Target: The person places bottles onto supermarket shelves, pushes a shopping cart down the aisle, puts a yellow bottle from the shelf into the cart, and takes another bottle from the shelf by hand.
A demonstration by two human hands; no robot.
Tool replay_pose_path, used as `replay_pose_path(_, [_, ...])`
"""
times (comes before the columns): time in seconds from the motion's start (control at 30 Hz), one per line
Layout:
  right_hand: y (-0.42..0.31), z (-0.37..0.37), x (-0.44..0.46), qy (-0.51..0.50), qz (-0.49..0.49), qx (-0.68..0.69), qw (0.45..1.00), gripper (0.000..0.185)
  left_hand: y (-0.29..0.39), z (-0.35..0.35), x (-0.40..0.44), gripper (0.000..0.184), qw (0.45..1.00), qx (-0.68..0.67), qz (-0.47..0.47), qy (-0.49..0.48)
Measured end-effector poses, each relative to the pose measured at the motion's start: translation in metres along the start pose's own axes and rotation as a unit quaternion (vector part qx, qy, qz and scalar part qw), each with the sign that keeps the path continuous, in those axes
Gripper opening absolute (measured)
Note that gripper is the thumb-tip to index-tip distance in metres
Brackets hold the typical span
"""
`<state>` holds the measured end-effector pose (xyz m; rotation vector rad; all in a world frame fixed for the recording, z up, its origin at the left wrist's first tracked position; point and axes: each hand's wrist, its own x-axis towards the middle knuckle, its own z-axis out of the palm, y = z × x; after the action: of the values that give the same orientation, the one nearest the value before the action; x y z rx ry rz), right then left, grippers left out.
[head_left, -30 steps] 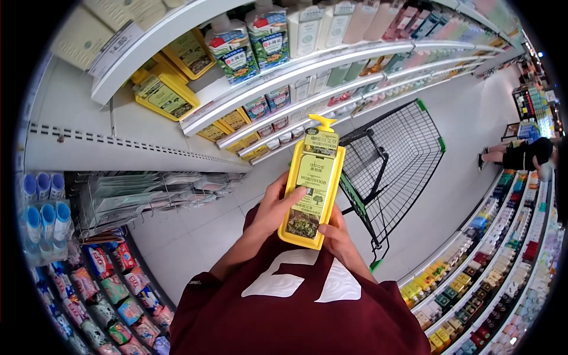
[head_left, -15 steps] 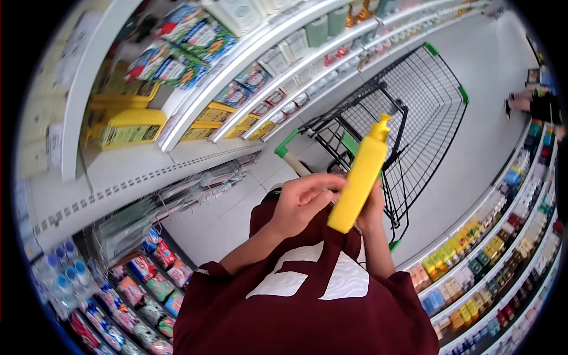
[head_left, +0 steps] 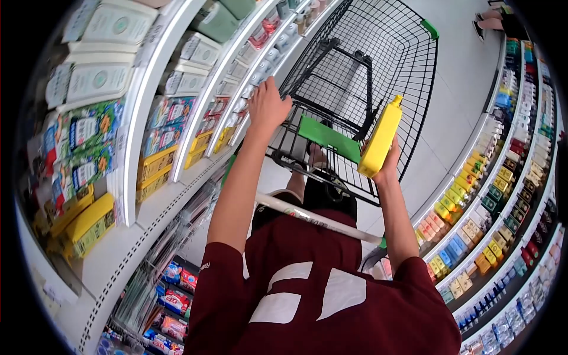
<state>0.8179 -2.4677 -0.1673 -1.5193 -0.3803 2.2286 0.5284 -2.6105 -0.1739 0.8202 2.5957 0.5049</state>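
Note:
My right hand [head_left: 389,160] is wrapped round a yellow bottle [head_left: 380,136] with a narrow spout-like top. The bottle leans, top up and to the right, over the near end of the shopping cart [head_left: 331,139]. My left hand [head_left: 269,107] is raised over the cart's left side, near the shelf products. Its back faces me, with fingers loosely bent, thumb apart, and nothing visible in it. The cart's pale handle bar [head_left: 319,222] crosses in front of my body, below both hands. A green panel sits behind it, and the visible wire basket shows bare mesh.
Left of me, white shelves [head_left: 127,177] hold white packs [head_left: 97,77], yellow packs [head_left: 92,225] and green-and-blue packs [head_left: 89,139]. Curved shelves on the right carry rows of small bottles and boxes [head_left: 455,195]. A person's legs [head_left: 490,23] show at the far right.
My left hand has left the bottle and moved up and left. My right hand still holds the bottle, now further right. The cart appears closer, its handle in front of me.

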Motion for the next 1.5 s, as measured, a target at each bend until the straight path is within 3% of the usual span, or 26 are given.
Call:
replay_pose_path(0.13, [0.006, -0.013, 0.05, -0.018, 0.01, -0.021, 1.0, 0.055, 0.012, 0.034, 0.053, 0.06, 0.995, -0.058, -0.059, -0.05])
replay_pose_path(0.23, [0.014, -0.007, 0.086, 0.02, 0.025, -0.048, 0.998, 0.055, 0.021, 0.04, 0.067, 0.038, 0.981, -0.06, -0.139, -0.119])
replay_pose_path(0.37, [0.038, -0.016, 0.155, 0.009, 0.05, -0.061, 0.997, 0.054, -0.009, 0.067, 0.082, 0.027, 0.988, -0.09, -0.053, -0.113])
replay_pose_path(0.5, [0.064, -0.016, 0.234, 0.021, 0.07, -0.066, 0.995, 0.052, -0.01, 0.066, 0.085, 0.021, 0.991, -0.055, -0.039, -0.115])
replay_pose_path(0.77, [0.091, 0.022, 0.353, 0.107, -0.087, -0.245, 0.96, 0.071, 0.002, 0.056, 0.079, 0.023, 0.99, -0.045, -0.048, -0.127])
replay_pose_path(0.93, [0.092, 0.062, 0.381, 0.152, -0.191, -0.33, 0.912, 0.068, -0.008, 0.065, 0.081, 0.023, 0.996, -0.022, -0.006, -0.086])
replay_pose_path(1.03, [0.101, 0.068, 0.397, 0.145, -0.242, -0.348, 0.894, 0.065, -0.004, 0.061, 0.082, 0.021, 0.989, -0.061, -0.058, -0.123])
replay_pose_path(1.13, [0.118, 0.067, 0.418, 0.167, -0.248, -0.37, 0.88, 0.066, -0.008, 0.062, 0.083, 0.025, 0.991, -0.065, -0.04, -0.114])
replay_pose_path(1.17, [0.121, 0.069, 0.416, 0.191, -0.208, -0.418, 0.864, 0.069, -0.007, 0.061, 0.082, 0.025, 0.99, -0.067, -0.038, -0.117])
replay_pose_path(1.4, [0.147, 0.07, 0.397, 0.085, -0.232, -0.48, 0.842, 0.065, 0.0, 0.055, 0.081, 0.019, 0.986, -0.056, -0.08, -0.138])
replay_pose_path(1.47, [0.143, 0.068, 0.392, 0.088, -0.224, -0.514, 0.823, 0.063, -0.002, 0.057, 0.08, 0.019, 0.988, -0.063, -0.07, -0.126])
replay_pose_path(1.5, [0.14, 0.067, 0.391, 0.094, -0.205, -0.593, 0.773, 0.06, -0.003, 0.058, 0.079, 0.018, 0.989, -0.07, -0.061, -0.113])
